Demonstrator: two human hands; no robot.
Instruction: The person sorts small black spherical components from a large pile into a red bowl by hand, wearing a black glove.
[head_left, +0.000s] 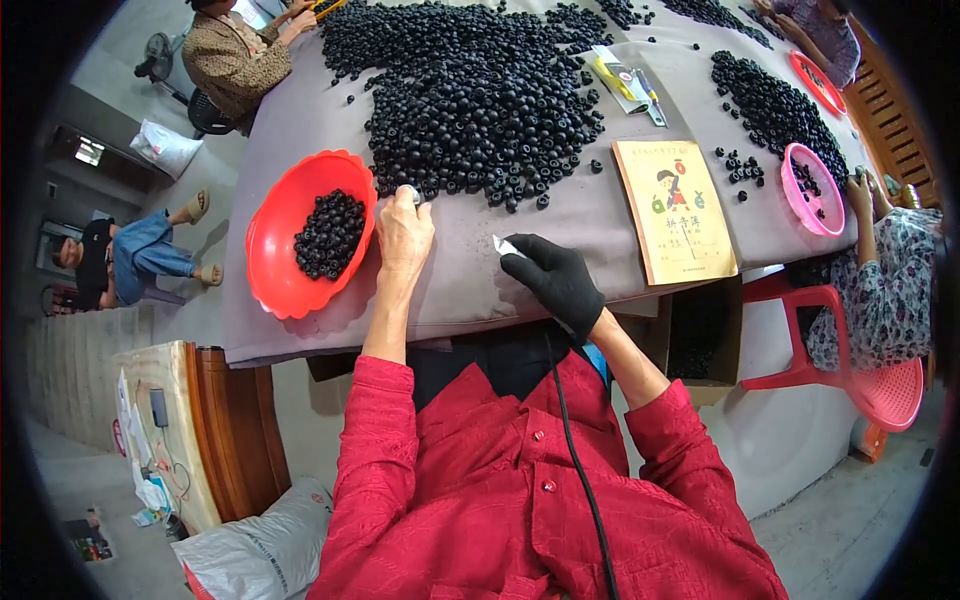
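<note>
The black beads lay in a large heap on the grey cloth-covered table, w/ the heap's near edge just beyond the person's hands. Left hand was bare, fingers curled together at the heap's near edge, pinching what appeared to be one small pale item; exact grip could not be told. Right hand wore a black glove, fingers closed on a small white piece, tip pointing left toward the other hand.

Step in hand, as judged: picking/sorting beads from heap into the red bowl, which sat touching-close left of the left hand and held a partial batch. Next move probably called for a short transfer left, approx. over the bowl rim.

Surroundings: yellow booklet right of the gloved hand; pink bowl further right, near a co-worker's hand. A black cable ran down the red shirt, possible snag.
</note>
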